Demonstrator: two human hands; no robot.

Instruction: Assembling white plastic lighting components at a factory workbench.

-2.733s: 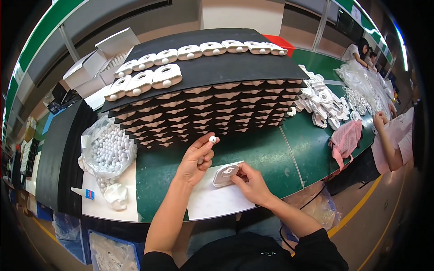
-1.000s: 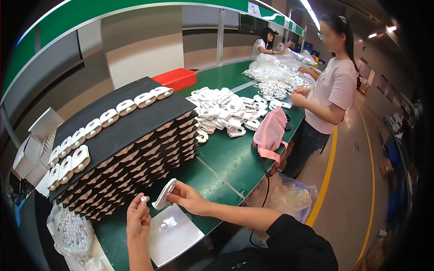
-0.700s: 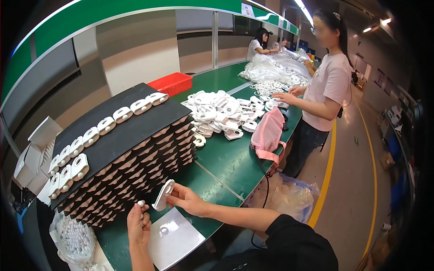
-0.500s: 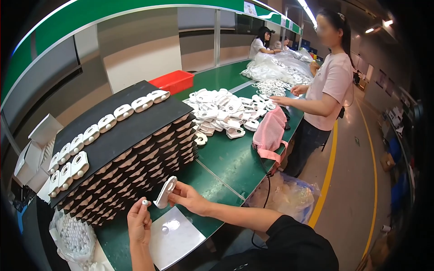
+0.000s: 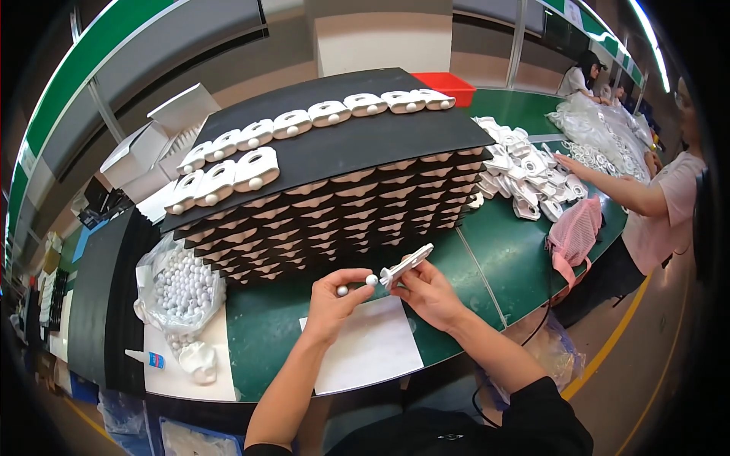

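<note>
My left hand (image 5: 331, 305) pinches a small white ball (image 5: 371, 280) between thumb and fingertips. A second white ball (image 5: 342, 290) shows against its fingers. My right hand (image 5: 435, 298) grips a flat white plastic part (image 5: 411, 262) with a hole in it, tilted up to the right. The pinched ball is close to the part's lower end; whether they touch I cannot tell. Both hands hover over a white sheet (image 5: 363, 346) on the green table (image 5: 262, 334). Ahead, similar white parts (image 5: 291, 124), each with a ball at its front, stand in rows on a black board (image 5: 342, 148).
That board tops a tall stack of black boards (image 5: 327, 220) with parts between them. On the left are a bag of white balls (image 5: 182, 285) and a small glue bottle (image 5: 147, 359). Loose white parts (image 5: 525, 171), a pink bag (image 5: 574, 235) and a co-worker (image 5: 661, 197) are at right.
The view has swung left, bringing the bag of balls and the bottle into fuller sight. The held part is tipped lower, and the ball and the part are nearer each other.
</note>
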